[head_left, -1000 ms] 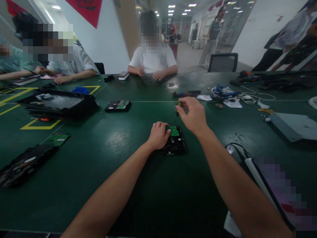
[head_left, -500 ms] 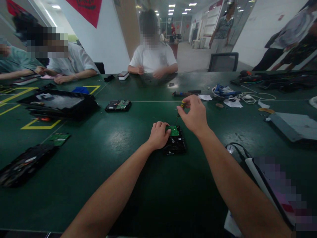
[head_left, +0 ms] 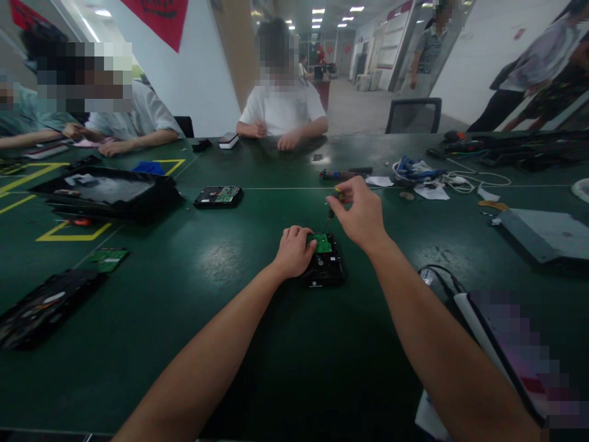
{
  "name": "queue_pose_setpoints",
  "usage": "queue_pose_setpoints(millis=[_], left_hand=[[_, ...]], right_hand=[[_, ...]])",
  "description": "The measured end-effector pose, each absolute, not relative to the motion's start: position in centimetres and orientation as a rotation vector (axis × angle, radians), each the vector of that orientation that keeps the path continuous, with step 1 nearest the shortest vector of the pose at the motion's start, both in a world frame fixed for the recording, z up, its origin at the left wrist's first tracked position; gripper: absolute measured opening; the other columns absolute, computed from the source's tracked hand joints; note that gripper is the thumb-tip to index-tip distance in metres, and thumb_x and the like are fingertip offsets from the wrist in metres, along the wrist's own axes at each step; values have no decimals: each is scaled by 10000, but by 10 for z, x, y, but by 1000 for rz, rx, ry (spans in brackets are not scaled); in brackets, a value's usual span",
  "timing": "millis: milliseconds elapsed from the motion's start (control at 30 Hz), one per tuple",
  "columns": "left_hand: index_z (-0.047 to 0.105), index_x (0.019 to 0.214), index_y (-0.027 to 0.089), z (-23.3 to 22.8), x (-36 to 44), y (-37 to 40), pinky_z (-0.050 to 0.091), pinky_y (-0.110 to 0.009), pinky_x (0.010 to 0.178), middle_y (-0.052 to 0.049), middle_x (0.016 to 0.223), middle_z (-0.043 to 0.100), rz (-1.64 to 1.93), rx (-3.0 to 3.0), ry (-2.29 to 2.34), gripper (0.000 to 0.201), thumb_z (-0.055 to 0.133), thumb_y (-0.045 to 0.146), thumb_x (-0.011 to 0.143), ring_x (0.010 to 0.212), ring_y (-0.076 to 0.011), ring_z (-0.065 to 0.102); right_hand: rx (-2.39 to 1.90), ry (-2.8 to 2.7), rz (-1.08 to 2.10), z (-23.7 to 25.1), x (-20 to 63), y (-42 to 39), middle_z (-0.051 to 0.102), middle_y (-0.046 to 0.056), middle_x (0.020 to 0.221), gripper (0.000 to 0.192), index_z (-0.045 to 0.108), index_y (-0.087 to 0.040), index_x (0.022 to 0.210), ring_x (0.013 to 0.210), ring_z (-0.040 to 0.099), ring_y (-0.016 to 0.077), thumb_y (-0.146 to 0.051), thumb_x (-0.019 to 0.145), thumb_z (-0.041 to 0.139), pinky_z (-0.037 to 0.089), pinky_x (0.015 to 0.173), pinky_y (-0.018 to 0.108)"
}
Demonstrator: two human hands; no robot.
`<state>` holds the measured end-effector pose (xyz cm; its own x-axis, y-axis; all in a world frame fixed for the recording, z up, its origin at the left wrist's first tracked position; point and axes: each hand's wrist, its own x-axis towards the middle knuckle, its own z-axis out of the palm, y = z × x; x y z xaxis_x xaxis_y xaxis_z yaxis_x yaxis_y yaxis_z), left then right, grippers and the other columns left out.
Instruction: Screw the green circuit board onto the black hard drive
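A black hard drive with a green circuit board at its far end lies on the dark green table. My left hand is closed over the drive's left side, its fingers at the edge of the board. In my right hand a small screwdriver with a dark and yellow handle is pinched between thumb and fingers. Its thin shaft slants down to the far edge of the drive; whether the tip sits in a screw is too small to tell.
Another hard drive lies farther left, near a black tray. At left are a black casing and a loose circuit board. A grey metal box and cables are at right. Co-workers sit across the table.
The fingers of my right hand have turned slightly on the screwdriver handle. My left hand and the hard drive keep their place. A person in the background has shifted right.
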<state>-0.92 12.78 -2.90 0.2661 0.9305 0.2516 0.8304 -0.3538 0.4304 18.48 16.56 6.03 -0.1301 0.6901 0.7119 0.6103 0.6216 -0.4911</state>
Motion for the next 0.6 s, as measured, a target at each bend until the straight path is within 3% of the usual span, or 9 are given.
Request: queue_pose_setpoints(millis=[300,600], left_hand=[[586,1328,184,-29,-9,128,424,-471,1096,-133,1268,582,688,2326,1652,367,490,373,1028,1234,-311,497],[582,1336,178,-29,-9,128,414,-472,1104,-137,1270,582,688,2321,1644,373,498,365,1024,1250,-314,488]], right_hand=[[-1029,-1788,35,60,183,166,620,88,1056,245,555,-234,1028,949,641,260,-228,836,708,579,818,443],[-1019,-1810,97,60,182,165,625,94,1058,182,554,-236,1043,954,641,261,-276,900,660,581,784,434]])
